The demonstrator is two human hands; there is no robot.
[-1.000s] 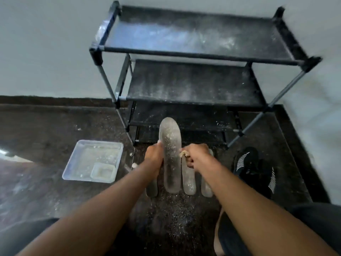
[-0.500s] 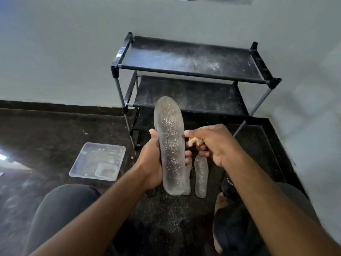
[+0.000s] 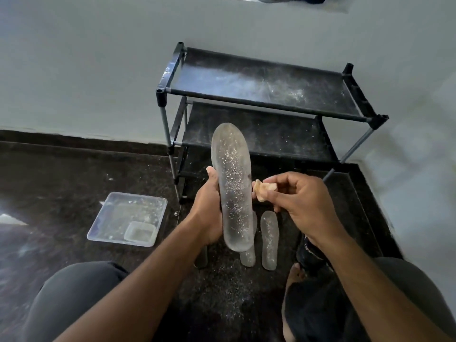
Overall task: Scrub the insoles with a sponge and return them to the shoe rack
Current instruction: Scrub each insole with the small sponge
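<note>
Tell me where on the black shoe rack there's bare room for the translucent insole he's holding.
The black shoe rack has nothing on its top shelf or the tier below, only pale dust. The left hand grips the speckled translucent insole; the right hand pinches the small tan sponge. The floor by the rack's foot is crowded: spare clear insoles lie there, with the clear plastic tray to their left.

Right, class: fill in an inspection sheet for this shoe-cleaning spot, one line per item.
Surface: dark floor, speckled with pale grit.
Job's things: gritty insole held upright; sponge beside it; two more insoles on the floor; shoe rack, shelves dusty.
Clutter: clear tray with a small tub; dark shoe.
Hands: left hand grips the insole; right hand pinches the sponge.
Cables: nothing seen.
Surroundings: pale wall.
</note>
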